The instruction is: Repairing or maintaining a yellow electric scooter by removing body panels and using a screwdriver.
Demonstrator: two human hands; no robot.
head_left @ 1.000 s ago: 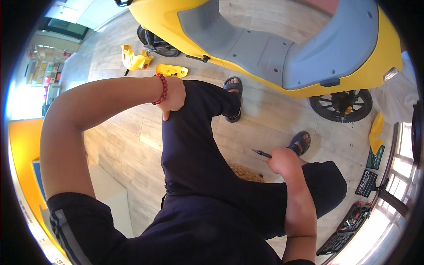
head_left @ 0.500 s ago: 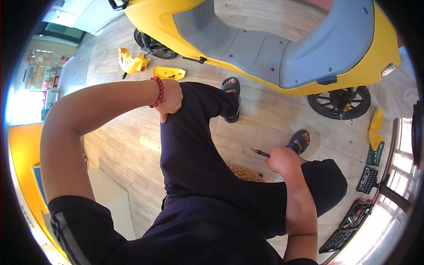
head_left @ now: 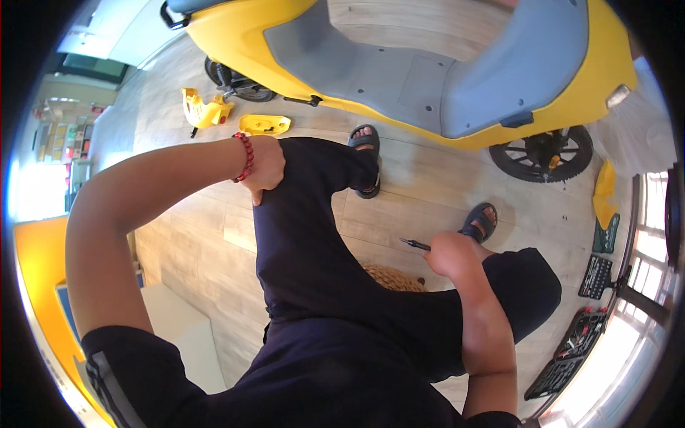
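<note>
My left hand (head_left: 265,170), with a red bead bracelet (head_left: 245,158) at the wrist, rests on my left knee. Its thumb stretches apart along the dark trouser leg (head_left: 296,235); the other fingers are mostly hidden over the knee. Above my right thigh, my right hand (head_left: 451,253) is closed round a screwdriver (head_left: 414,244), a slim dark tool whose metal tip points left. Most of its handle is hidden in the fist. Both hands are apart from the yellow scooter (head_left: 399,114), which stands in front of me with its grey footboard (head_left: 389,75) showing.
Yellow panels (head_left: 264,125) lie on the wooden floor at the far left, beside the scooter's wheel. Another yellow piece (head_left: 605,194) lies at right, near a bit set (head_left: 594,277) and an open toolbox (head_left: 564,353). A woven seat (head_left: 394,278) shows below me.
The view has shifted slightly, so the scooter and floor parts sit a little higher and further left. My hands keep the same pose, left on the knee, right round the screwdriver.
</note>
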